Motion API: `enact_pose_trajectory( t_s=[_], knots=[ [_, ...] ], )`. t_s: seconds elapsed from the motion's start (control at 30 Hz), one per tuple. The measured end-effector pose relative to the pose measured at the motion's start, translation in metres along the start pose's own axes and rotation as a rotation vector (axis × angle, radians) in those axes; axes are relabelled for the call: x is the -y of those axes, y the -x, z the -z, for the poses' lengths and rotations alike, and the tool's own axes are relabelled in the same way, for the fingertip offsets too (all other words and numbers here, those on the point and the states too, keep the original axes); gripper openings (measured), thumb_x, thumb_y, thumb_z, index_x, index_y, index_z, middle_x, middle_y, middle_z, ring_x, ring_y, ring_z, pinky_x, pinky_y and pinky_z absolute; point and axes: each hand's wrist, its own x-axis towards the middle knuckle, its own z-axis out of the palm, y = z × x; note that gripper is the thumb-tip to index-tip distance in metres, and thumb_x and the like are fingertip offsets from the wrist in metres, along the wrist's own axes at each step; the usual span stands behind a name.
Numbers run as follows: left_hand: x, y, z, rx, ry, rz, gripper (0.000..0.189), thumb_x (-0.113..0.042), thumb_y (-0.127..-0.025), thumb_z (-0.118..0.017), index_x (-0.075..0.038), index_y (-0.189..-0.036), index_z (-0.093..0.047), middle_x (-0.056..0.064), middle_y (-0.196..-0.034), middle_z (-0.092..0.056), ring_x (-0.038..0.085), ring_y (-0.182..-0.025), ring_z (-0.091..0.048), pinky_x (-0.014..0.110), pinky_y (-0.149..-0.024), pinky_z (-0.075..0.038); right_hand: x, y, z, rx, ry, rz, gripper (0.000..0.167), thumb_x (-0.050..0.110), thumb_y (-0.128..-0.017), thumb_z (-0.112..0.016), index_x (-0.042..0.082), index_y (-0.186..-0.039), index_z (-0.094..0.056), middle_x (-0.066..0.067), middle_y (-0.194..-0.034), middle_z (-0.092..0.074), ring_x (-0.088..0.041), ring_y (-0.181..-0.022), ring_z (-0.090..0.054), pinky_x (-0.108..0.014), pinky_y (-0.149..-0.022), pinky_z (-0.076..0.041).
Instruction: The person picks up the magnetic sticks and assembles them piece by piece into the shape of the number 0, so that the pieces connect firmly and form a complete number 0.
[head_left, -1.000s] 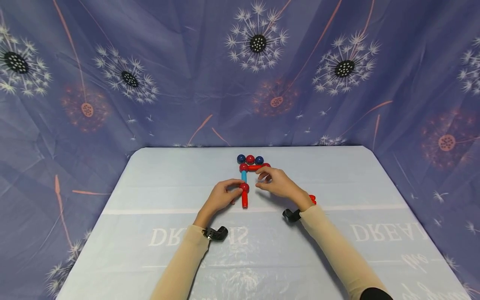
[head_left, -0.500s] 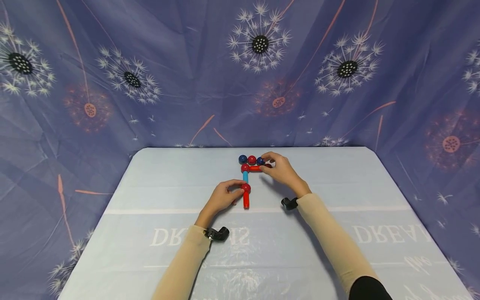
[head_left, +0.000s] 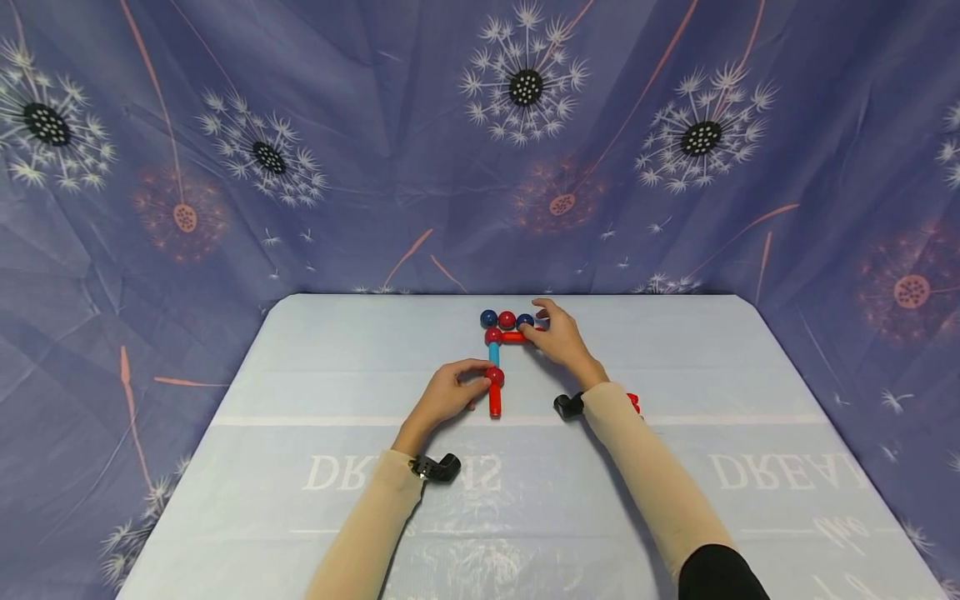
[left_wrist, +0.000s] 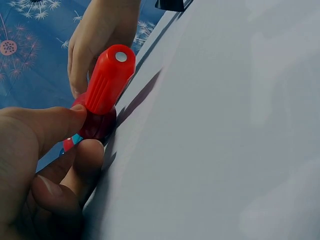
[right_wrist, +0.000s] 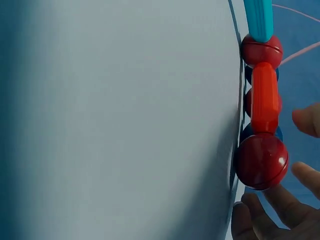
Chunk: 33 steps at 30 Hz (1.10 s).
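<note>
My left hand [head_left: 448, 390] pinches a red ball [left_wrist: 97, 125] between thumb and fingers. From that ball a red rod [left_wrist: 112, 80] sticks out toward me, and a light blue rod [head_left: 493, 355] runs away to a second red ball [head_left: 492, 336]. A second red rod [right_wrist: 265, 97] goes right from there to an end ball [right_wrist: 261, 161], also red. My right hand [head_left: 561, 337] is around that end with fingers spread, thumb and fingertips close to the ball. Just behind the rod lie a dark blue ball [head_left: 489, 318], a red one [head_left: 507, 320] and another dark blue one [head_left: 525, 321].
Small red pieces [head_left: 634, 402] lie beside my right forearm, partly hidden by the sleeve. The white-covered table [head_left: 300, 358] ends at the back against a purple dandelion-print curtain [head_left: 390, 167].
My right hand has moved farther back, from in front of the red rod to the end ball and right-hand blue ball, its fingers now wider apart. The left hand keeps its hold.
</note>
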Motion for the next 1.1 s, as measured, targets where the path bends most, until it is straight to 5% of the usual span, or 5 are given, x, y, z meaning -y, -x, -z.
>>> enact_pose_trajectory(
  t_s=[0.13,0.77,1.1],
  knots=[
    [0.000,0.000,-0.001,0.005,0.003,0.005,0.032,-0.024,-0.100,-0.069,-0.016,-0.131,-0.070,0.006,-0.081,-0.072,0.011,-0.049,-0.057,0.026,-0.050,-0.045,-0.002,-0.002,-0.002,-0.020,-0.003,-0.015,0.057,0.029,-0.096,-0.070,0.006,-0.146,-0.053,-0.023,-0.127,-0.066,-0.037,-0.118,-0.063,-0.053,-0.101,-0.051],
    [-0.001,0.000,-0.001,-0.002,-0.005,0.019,0.032,-0.024,-0.100,-0.069,-0.017,-0.131,-0.071,0.003,-0.066,-0.067,0.011,-0.047,-0.056,0.026,-0.050,-0.043,0.003,-0.013,-0.002,0.035,0.118,-0.050,0.035,0.024,-0.098,-0.069,0.004,-0.128,-0.065,-0.018,-0.113,-0.070,-0.030,-0.101,-0.065,-0.046,-0.093,-0.054],
    [-0.003,0.001,0.000,-0.007,-0.006,0.011,0.031,-0.023,-0.100,-0.069,-0.016,-0.130,-0.071,0.006,-0.094,-0.075,0.011,-0.049,-0.056,0.026,-0.052,-0.045,0.016,-0.015,0.016,0.122,0.182,-0.003,0.036,0.022,-0.099,-0.068,0.004,-0.130,-0.064,-0.020,-0.119,-0.071,-0.030,-0.104,-0.069,-0.044,-0.088,-0.058]
  ],
)
